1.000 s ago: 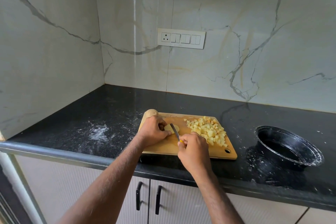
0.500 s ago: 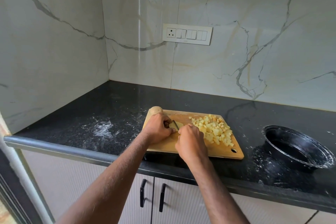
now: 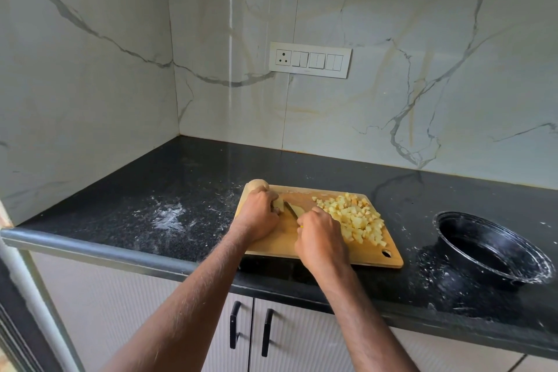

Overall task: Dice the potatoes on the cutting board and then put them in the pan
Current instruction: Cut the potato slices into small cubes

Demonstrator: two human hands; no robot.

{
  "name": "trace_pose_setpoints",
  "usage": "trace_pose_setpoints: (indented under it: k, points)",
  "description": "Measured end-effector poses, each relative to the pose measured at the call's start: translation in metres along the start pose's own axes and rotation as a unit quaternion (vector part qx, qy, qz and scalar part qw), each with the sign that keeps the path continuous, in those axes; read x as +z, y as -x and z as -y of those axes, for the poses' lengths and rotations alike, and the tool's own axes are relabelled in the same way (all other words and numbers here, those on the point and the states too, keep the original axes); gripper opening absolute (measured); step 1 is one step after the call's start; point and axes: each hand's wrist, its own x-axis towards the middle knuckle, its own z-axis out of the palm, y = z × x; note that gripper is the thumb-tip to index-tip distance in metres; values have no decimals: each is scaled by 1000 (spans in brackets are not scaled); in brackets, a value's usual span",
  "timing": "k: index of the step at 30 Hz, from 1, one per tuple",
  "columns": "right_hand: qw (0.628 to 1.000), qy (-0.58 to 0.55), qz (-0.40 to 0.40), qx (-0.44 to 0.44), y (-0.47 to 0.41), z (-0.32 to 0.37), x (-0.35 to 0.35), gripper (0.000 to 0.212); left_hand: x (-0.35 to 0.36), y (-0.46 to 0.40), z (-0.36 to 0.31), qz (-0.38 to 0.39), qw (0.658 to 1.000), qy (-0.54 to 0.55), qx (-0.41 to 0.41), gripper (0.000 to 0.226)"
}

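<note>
A wooden cutting board (image 3: 271, 246) lies on the black counter. On its left part my left hand (image 3: 258, 214) holds down a pale peeled potato piece (image 3: 297, 209). My right hand (image 3: 321, 238) grips a knife (image 3: 290, 209) whose dark blade lies across that piece. A pile of several yellow potato cubes (image 3: 354, 219) covers the board's right half. A whole unpeeled potato (image 3: 256, 183) sits at the board's far left corner, partly hidden by my left hand. The black pan (image 3: 489, 248) stands to the right of the board.
White powdery smears mark the black counter (image 3: 169, 214) left of the board and around the pan. Marble walls close the back and left. A switch panel (image 3: 310, 60) is on the back wall. Cabinet doors with black handles (image 3: 235, 323) are below the counter edge.
The knife blade has shifted slightly across the potato piece while my left hand keeps holding it. The camera has moved a little; board, cubes and pan stay where they were.
</note>
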Motion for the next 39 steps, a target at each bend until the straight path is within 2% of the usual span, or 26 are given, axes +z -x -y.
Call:
trace_pose_setpoints:
  k: [3,7,10,13,17,21,26,29,34,39]
  points:
    - [999,-26,-30,12,5,-10,6,18,1,1,-1,-1,1000,0,13,41]
    - [982,-132,-127,46,7,-25,13,14,1,2,2,-27,999,34,25,45]
    - [962,-189,-166,104,6,-34,15,8,0,-4,2,-26,996,9,86,43]
    - [961,-187,-162,122,5,-35,16,9,-5,-16,-4,57,986,-78,139,45]
    - [970,-145,-141,136,6,-31,17,10,-10,-39,-9,176,962,-149,145,43]
    - [971,-132,-144,139,6,-27,15,8,-12,-48,-17,216,948,-156,172,39]
    - [970,-119,-149,151,7,-25,15,9,-10,-43,-27,188,961,-137,151,30]
    - [970,-115,-145,156,7,-24,14,12,-8,-32,-35,145,968,-164,126,27]
    - [974,-89,-138,155,9,-25,10,10,5,-14,-40,59,976,-186,96,34]
    - [986,-31,-90,135,12,-29,4,11,11,-5,-28,40,990,-110,79,33]
